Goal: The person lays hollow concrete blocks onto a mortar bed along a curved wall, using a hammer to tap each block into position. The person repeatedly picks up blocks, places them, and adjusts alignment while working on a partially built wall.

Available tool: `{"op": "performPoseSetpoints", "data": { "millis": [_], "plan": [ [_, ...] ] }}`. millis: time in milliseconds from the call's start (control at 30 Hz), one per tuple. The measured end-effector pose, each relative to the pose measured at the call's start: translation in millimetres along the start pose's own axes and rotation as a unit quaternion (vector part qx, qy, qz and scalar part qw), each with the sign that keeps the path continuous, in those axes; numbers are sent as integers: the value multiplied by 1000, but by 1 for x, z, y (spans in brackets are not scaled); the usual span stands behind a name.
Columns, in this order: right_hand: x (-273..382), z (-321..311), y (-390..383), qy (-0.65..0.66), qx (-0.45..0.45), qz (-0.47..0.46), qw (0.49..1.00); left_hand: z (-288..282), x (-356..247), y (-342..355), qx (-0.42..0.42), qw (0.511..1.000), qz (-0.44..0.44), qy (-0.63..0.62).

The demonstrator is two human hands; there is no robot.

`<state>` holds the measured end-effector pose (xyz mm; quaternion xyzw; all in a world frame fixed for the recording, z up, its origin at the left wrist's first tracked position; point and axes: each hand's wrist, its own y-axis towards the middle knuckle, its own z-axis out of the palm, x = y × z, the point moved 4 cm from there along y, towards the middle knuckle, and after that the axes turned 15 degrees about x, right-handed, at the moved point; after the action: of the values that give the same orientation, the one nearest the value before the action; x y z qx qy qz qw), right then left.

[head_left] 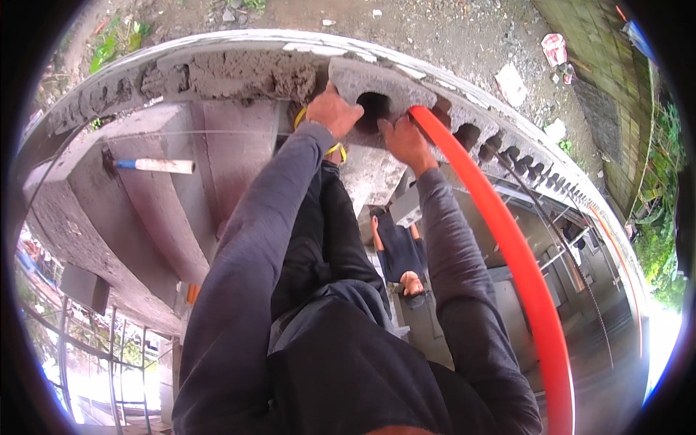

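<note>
My left hand point(333, 112) grips the left part of a grey hollow concrete block point(362, 77) on the curved wall top, left of its dark hole. My right hand point(405, 140) has its thumb and fingers at the block’s lower edge, right of the hole. The end of a long red band or tube point(500, 217) lies against that hand and runs down past my right arm; whether I hold it is unclear. Something yellow point(336, 153) shows by my foot, beneath my left hand. Rough mortar point(254, 72) covers the wall left of the block.
Concrete stair-like slabs point(167, 196) with a blue-and-white pipe point(156, 165) are on the left, above metal scaffolding point(116, 362). A co-worker point(395, 246) is far below between my arms. A rebar rod point(551, 228) slants at right; outside lie debris point(511, 83) and a mossy wall point(602, 72).
</note>
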<state>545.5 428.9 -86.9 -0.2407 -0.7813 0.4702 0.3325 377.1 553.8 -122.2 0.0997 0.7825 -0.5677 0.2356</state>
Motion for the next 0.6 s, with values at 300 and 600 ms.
{"op": "performPoseSetpoints", "data": {
  "millis": [300,600],
  "plan": [
    [4,-15,7,-349,59,-134,926,7,-3,17,26,976,115,183],
    [6,-16,9,-440,3,-192,878,11,-11,15,-27,925,210,316]
  ]
}}
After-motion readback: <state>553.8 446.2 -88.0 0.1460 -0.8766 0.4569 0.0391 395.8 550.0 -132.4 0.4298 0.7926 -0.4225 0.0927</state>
